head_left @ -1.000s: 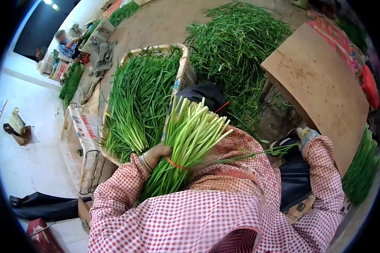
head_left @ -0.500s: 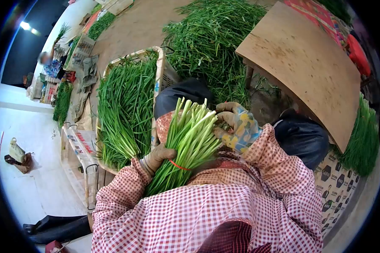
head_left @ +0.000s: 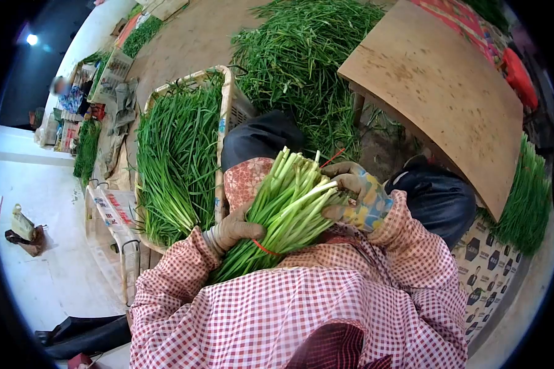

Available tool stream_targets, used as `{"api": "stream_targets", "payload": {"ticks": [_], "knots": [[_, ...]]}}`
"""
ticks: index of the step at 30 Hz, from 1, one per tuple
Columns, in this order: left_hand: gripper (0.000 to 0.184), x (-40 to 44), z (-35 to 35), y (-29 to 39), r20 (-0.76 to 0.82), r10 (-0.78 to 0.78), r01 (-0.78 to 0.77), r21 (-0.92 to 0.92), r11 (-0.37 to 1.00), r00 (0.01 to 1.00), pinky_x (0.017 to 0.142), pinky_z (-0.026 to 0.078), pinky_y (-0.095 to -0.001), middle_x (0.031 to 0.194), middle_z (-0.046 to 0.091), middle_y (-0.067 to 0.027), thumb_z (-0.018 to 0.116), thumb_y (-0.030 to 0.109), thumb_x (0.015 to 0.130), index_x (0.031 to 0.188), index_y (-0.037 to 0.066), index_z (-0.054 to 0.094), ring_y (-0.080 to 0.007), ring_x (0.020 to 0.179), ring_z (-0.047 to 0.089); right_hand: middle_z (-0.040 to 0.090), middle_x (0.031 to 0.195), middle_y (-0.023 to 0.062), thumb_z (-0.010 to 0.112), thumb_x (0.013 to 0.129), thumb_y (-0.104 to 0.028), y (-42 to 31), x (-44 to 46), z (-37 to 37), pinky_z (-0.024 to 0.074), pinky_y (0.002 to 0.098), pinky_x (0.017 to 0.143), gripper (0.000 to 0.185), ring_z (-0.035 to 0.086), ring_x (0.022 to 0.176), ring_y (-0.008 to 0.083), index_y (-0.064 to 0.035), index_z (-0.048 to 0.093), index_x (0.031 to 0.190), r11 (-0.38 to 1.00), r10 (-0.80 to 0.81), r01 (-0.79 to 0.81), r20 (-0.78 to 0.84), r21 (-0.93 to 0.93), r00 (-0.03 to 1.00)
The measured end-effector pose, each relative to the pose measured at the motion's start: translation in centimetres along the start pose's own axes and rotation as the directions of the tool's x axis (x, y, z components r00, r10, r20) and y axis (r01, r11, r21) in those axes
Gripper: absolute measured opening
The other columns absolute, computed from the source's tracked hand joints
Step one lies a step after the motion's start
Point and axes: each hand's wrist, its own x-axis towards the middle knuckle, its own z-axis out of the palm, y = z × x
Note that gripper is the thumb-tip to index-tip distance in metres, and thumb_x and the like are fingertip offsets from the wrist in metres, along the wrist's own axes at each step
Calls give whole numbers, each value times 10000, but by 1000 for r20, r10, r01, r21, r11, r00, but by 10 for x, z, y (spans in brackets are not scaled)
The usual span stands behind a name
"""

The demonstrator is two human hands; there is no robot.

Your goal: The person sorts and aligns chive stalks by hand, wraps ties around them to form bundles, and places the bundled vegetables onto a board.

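A bundle of green stalks [head_left: 283,212] with pale cut ends lies across my lap, its ends tilted up and away from me. A red band [head_left: 264,248] crosses it low down. My left hand [head_left: 235,230], in a brown work glove, is wrapped round the bundle's left side beside the band. My right hand [head_left: 357,194], in a glove with a blue and yellow patterned back, closes on the pale stalk ends at the upper right. A thin red strip [head_left: 333,157] sticks out beyond its fingers.
A crate [head_left: 226,111] full of greens stands left of my knee, with another crate [head_left: 129,246] beside it. A large heap of greens [head_left: 308,55] lies ahead. A brown board table [head_left: 437,92] is at the right, more greens [head_left: 526,203] beyond. Far left, a person [head_left: 72,97] is partly visible.
My right hand came in from the far right, where it held a few loose stalks, and is now at the bundle's pale ends. My left hand kept its hold. The view shifted.
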Motion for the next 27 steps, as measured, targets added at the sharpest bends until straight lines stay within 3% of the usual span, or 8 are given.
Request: {"api": "stream_targets", "payload": {"ticks": [1, 6, 9, 14, 16, 22, 23, 27], "knots": [[1001, 1, 4, 0, 5, 37, -37, -17, 999, 999, 1031, 388, -379, 1373, 454, -152, 826, 338, 660, 1424, -9, 280, -259, 1230, 474, 481, 1219, 162, 776, 698, -317, 0, 1, 0, 440, 388, 954, 529, 510, 1123, 290, 13, 633, 1086, 999, 32, -32, 19, -31, 999], [923, -2, 24, 17, 6, 24, -24, 42, 999, 1000, 1064, 340, -342, 1383, 446, -122, 800, 265, 726, 1435, 2, 270, -221, 1250, 451, 464, 1240, 157, 781, 690, -296, -1, -2, -11, 422, 386, 984, 551, 492, 1147, 302, -10, 630, 1136, 991, 99, -85, 132, -104, 986], [942, 2, 27, 20, 22, -6, 5, 56, 998, 1000, 1077, 320, -350, 1393, 433, -123, 804, 285, 719, 1437, 1, 265, -225, 1269, 429, 434, 1265, 154, 800, 694, -214, 10, -8, -10, 421, 395, 988, 480, 478, 1154, 309, -42, 657, 1118, 998, 63, -64, 134, 2, 989], [1016, 10, 30, 21, 136, 38, -58, 146, 988, 990, 1090, 294, -358, 1418, 396, -134, 816, 346, 694, 1449, 5, 228, -233, 1304, 383, 475, 1211, 157, 787, 710, -249, 9, -10, -12, 433, 380, 961, 475, 496, 1110, 301, -71, 658, 1132, 994, 58, -67, 107, 87, 993], [1027, 11, 33, 25, 151, 28, -51, 154, 987, 988, 1090, 294, -358, 1419, 394, -135, 822, 328, 694, 1456, 14, 208, -235, 1306, 379, 523, 1108, 155, 769, 723, -298, 12, -9, -19, 443, 385, 915, 415, 510, 1082, 295, -53, 675, 1044, 997, -44, 51, 133, -49, 990], [1038, 12, 35, 24, 138, -21, 8, 96, 995, 990, 1092, 296, -360, 1413, 401, -127, 849, 249, 670, 1456, 26, 210, -232, 1310, 374, 553, 990, 126, 745, 741, -308, 22, -6, -42, 460, 386, 804, 311, 550, 960, 279, -31, 636, 829, 997, 4, 15, 264, -71, 964], [1046, 13, 34, 23, 165, -4, -11, 86, 996, 986, 1092, 298, -360, 1413, 402, -126, 854, 252, 663, 1456, 25, 210, -230, 1311, 373, 573, 939, 108, 721, 765, -246, 16, -7, -44, 476, 355, 751, 244, 571, 891, 250, -28, 639, 839, 1000, -24, 20, 239, 21, 971], [1059, 18, 38, 25, 210, 37, -57, 89, 994, 977, 1093, 296, -359, 1411, 405, -124, 861, 255, 652, 1455, 23, 211, -227, 1309, 375, 590, 977, 107, 722, 796, -304, 20, -11, -44, 476, 303, 759, 321, 587, 811, 176, -1, 644, 870, 950, 105, -148, 166, 274, 981]]}}
